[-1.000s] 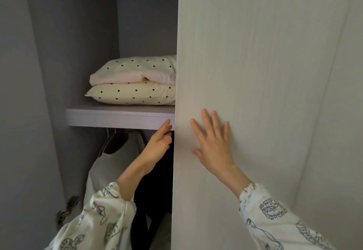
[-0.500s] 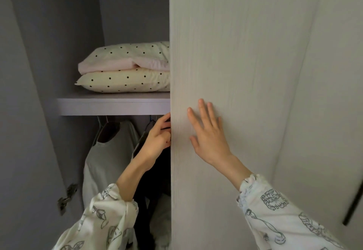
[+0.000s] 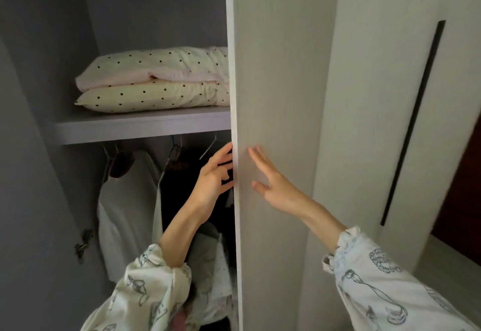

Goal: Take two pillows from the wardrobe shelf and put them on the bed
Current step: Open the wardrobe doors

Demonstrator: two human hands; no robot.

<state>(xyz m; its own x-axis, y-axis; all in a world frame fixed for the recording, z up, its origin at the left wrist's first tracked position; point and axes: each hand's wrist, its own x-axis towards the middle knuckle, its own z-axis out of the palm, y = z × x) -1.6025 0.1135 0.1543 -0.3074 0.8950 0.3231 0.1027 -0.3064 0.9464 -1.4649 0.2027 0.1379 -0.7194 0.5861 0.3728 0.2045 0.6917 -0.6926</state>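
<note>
Two cream pillows with black dots lie stacked on the wardrobe shelf (image 3: 140,127). The upper pillow (image 3: 156,68) rests on the lower pillow (image 3: 153,95); their right ends are hidden behind the wardrobe door (image 3: 276,96). My left hand (image 3: 213,177) curls its fingers around the door's inner edge, below the shelf. My right hand (image 3: 270,182) lies flat on the door's outer face, fingers spread, holding nothing. The bed is out of view.
Under the shelf hang clothes on hangers: a white garment (image 3: 125,211) and dark garments (image 3: 187,187). A hinge (image 3: 83,245) sits on the left wall. A second closed door with a long black handle slot (image 3: 413,122) stands at the right.
The door has swung further open to the right, showing more of the pillows and hanging clothes. Both hands stayed at the door's edge and moved with it.
</note>
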